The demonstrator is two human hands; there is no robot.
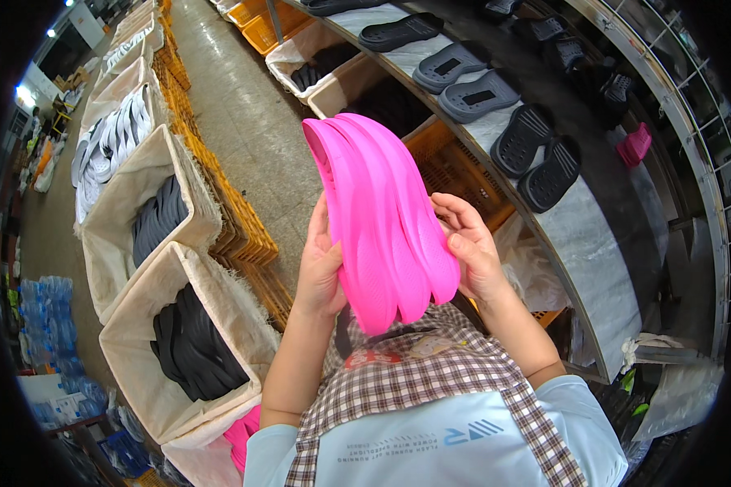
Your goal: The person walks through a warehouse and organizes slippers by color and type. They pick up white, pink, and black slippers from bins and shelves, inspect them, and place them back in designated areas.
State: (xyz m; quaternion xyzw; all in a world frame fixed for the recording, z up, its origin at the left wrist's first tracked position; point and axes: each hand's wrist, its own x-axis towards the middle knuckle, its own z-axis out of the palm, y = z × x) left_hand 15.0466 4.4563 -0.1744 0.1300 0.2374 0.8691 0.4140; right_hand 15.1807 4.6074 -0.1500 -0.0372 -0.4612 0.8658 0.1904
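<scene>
A stack of several bright pink foam shoe soles (382,219) is held upright in front of my chest, pressed side by side. My left hand (321,264) grips the stack's left edge, thumb on the near face and fingers partly hidden behind it. On the opposite edge, my right hand (469,247) closes with its thumb and fingers against the outermost sole. To the right, a pair of black slippers (536,154) and a pair of grey slippers (467,81) lie on a long grey worktop (597,268).
At left stands a row of cloth-lined baskets: one with black soles (193,345), one with dark grey soles (161,219), another with white pieces (118,138). Orange crates (455,162) sit under the worktop. A pink piece (635,144) lies beyond it. Bottled water packs (49,316) stand far left.
</scene>
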